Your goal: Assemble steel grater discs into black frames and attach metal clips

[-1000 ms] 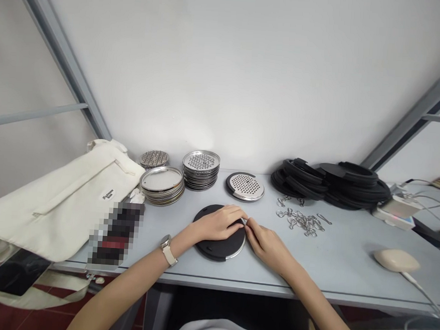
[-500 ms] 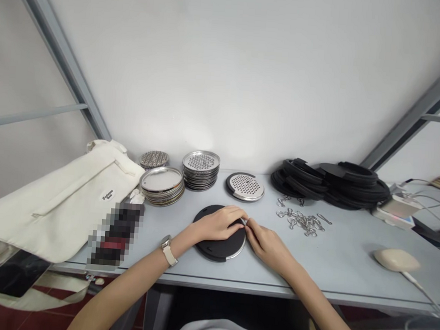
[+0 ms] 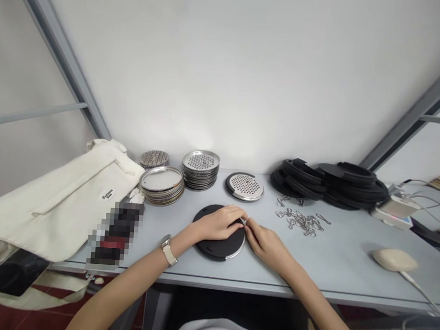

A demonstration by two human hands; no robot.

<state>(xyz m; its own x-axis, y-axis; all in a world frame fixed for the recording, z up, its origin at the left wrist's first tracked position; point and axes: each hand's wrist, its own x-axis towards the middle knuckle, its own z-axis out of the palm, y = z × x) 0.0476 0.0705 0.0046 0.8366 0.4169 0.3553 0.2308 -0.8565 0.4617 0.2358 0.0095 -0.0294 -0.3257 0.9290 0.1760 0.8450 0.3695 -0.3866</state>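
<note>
- On the grey table [image 3: 349, 254], close to its front edge, a black disc [image 3: 217, 249] is lying flat and is being partly covered by the left hand [image 3: 221, 223].
- A silver edge [image 3: 238, 251] is being shown along the lower right side of the disc.
- The left hand's thumb and forefinger are being pointed at the disc's right side, with only a narrow space between their tips; whether anything is being pinched there cannot be told.
- By the right hand [image 3: 263, 243], the same spot is being met from the other side, with thumb and forefinger drawn narrow; what is being gripped, if anything, is too small to tell.
- On the left wrist, a watch [image 3: 167, 252] is being worn.
- Behind the disc, a grater [image 3: 246, 186] with a black strip around part of its rim is lying well apart from the hands.
- To its left, a stack of graters [image 3: 200, 171] is being seen beside a stack of metal plates [image 3: 162, 181].
- To the right, loose metal clips [image 3: 302, 222] are being spread in front of a heap of black rings [image 3: 302, 180].
- At the far left, a white bag [image 3: 63, 199] is being supported by the table.
</note>
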